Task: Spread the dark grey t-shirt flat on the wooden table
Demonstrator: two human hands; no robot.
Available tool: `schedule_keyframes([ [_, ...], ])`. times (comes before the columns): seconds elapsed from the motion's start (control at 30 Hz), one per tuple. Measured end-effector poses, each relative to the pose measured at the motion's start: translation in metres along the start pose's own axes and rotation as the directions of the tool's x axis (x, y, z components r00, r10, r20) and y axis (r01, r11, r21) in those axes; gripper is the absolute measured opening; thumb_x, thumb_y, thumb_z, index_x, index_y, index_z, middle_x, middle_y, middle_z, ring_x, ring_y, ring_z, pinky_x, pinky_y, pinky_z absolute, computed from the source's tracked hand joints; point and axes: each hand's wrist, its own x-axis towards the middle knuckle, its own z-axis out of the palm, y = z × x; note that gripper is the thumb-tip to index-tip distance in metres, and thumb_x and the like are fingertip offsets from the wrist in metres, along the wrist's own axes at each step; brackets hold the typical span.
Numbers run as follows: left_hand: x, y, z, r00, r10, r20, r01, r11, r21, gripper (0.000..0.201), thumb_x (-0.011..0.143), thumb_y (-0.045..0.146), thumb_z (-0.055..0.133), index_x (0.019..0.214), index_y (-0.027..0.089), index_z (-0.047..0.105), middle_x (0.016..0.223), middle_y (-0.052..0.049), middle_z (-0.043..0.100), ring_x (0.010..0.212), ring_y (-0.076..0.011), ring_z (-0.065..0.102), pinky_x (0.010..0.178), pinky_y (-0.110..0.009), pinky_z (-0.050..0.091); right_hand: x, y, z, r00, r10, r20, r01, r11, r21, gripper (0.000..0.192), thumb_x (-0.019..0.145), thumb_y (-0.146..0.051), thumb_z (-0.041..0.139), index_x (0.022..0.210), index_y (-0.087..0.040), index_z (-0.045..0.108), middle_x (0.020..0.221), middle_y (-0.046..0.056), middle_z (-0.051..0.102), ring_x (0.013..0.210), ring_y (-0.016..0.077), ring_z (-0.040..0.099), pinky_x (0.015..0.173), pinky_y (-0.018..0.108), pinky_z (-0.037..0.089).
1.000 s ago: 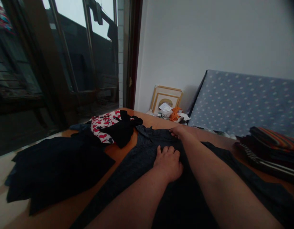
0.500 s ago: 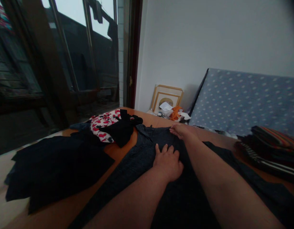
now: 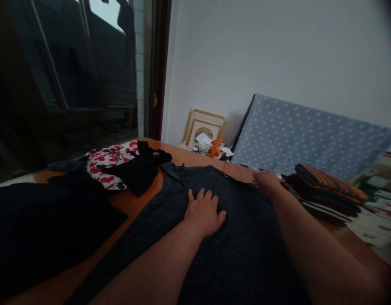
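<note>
A dark blue-grey garment (image 3: 236,228), seemingly a long-sleeved top, lies spread in front of me on the orange-brown table. My left hand (image 3: 204,212) rests flat on its upper middle, fingers spread. At its far right edge, my right hand (image 3: 264,181) has its fingers closed on the cloth. One long narrow part of the garment runs down toward the lower left. My right forearm hides part of its right side.
To the left lie a dark garment (image 3: 49,228) and a bundled red-and-white patterned piece (image 3: 111,163) with black cloth. A folded clothes stack (image 3: 328,195) stands right. Beyond the table (image 3: 195,156), a picture frame (image 3: 208,114) and a dotted blue-grey panel (image 3: 303,131) lean on the wall.
My right hand has moved right along the far edge, and the garment now spreads wider there. My left hand stays flat on the cloth. The view has turned right.
</note>
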Motion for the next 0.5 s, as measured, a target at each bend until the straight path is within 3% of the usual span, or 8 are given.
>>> schedule_keyframes([
  [0.1,0.000,0.000,0.000,1.000,-0.001,-0.005,0.001,1.000,-0.005,0.059,0.093,0.061,0.035,0.135,0.024,0.054,0.150,-0.012,0.046,0.143,-0.0386,0.029,0.112,-0.074,0.014,-0.005,0.017,-0.008,1.000,0.022,0.015,-0.020,0.989,-0.147,0.006,0.075,-0.017,0.069,0.076,-0.016,0.063,0.050,0.000,0.055,0.043,0.0115,0.050,0.042,0.020,0.035],
  [0.27,0.000,0.000,0.000,1.000,0.001,0.007,-0.001,1.000,0.001,0.058,0.093,0.061,0.035,0.135,0.025,0.054,0.151,-0.012,0.045,0.144,-0.0380,0.029,0.112,-0.073,0.015,-0.009,0.030,0.006,0.994,0.093,0.058,-0.077,0.967,-0.243,0.016,0.072,-0.027,0.076,0.068,-0.016,0.065,0.044,0.003,0.054,0.041,0.0138,0.048,0.037,0.022,0.029],
  [0.37,0.001,0.000,0.001,1.000,0.002,-0.002,-0.002,1.000,0.006,0.058,0.093,0.061,0.034,0.135,0.025,0.054,0.151,-0.012,0.045,0.144,-0.0377,0.029,0.112,-0.073,0.016,-0.008,0.030,0.017,0.990,0.134,0.039,-0.125,0.974,-0.187,0.016,0.077,-0.030,0.073,0.076,-0.016,0.067,0.047,0.005,0.057,0.042,0.0148,0.050,0.036,0.022,0.031],
  [0.5,0.002,0.001,0.002,1.000,0.002,-0.013,-0.002,1.000,0.008,0.059,0.093,0.061,0.035,0.136,0.025,0.054,0.150,-0.012,0.046,0.143,-0.0374,0.030,0.111,-0.073,0.016,-0.002,0.024,0.025,0.987,0.160,0.008,-0.160,0.987,0.015,0.014,0.086,-0.024,0.064,0.096,-0.015,0.065,0.057,0.004,0.061,0.044,0.0124,0.053,0.037,0.018,0.036],
])
